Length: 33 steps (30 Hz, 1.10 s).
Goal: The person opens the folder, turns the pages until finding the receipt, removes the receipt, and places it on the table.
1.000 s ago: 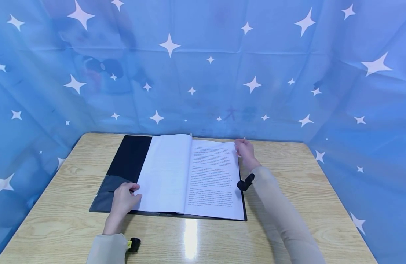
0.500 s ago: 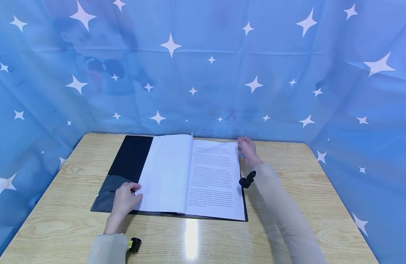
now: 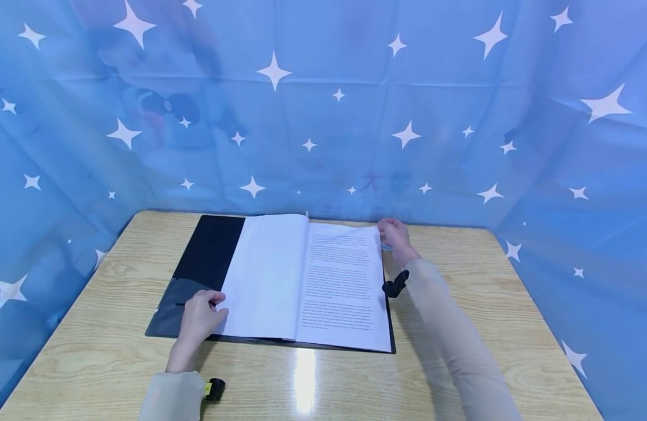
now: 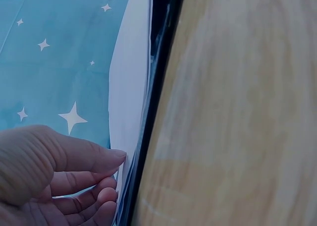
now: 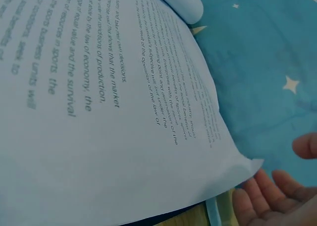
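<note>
While a blue starry backdrop (image 3: 323,35) fills everything ahead of me and to both sides, the wood-grained surface (image 3: 533,351) spreads out below it, catching a bright streak of light (image 3: 304,380) on my side. Toward its far edge a black folder (image 3: 218,245) lies open and flat. Within it, the left page (image 3: 265,275) swells up by the fold and looks almost blank; the right page (image 3: 336,292) carries paragraphs of print, its far outer corner curling upward. My right sleeve (image 3: 460,339) reaches along beside the folder, and my left sleeve (image 3: 172,397) comes in from the near side. My left hand (image 3: 199,316) is over the folder's near left part, fingers bent, thumb tip at the left page's outer edge; whether it pinches anything I cannot tell. My right hand (image 3: 395,234) is at the curled corner, thumb spread well away from the fingers, nothing gripped between them. Black wrist cameras (image 3: 395,285) sit at both cuffs.
</note>
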{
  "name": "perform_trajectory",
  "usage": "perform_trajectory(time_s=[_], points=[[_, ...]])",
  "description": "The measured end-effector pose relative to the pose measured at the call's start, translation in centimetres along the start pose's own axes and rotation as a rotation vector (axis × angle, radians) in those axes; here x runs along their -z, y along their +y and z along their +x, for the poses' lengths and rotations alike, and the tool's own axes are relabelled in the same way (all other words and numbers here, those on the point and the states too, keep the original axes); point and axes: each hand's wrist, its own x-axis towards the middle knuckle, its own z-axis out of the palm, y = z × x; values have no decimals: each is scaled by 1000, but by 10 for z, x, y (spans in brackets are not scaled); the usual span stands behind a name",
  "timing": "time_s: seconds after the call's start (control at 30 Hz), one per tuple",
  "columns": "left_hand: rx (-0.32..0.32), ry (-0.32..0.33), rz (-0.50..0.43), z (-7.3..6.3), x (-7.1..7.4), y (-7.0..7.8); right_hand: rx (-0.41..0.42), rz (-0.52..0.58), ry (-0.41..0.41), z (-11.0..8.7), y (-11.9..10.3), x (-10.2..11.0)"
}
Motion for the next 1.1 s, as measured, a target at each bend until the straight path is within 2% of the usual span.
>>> perform_trajectory(time_s=[0.13,0.23,0.47,0.87,1.1], points=[[2,0,1,-1,0,0,8,-28,15,9,7,-1],[4,1,0,-1,0,-1,-2,-55,-2,-13,-9,-1],[3,1,-4,0,-1,-1,-16,-94,-41,-27,-19,4],[1,-5,-6,-2,1,1,36,-46,-128,-42,-26,9],[9,-12,-7,-1,1,0,62,7,-206,-53,-28,12]])
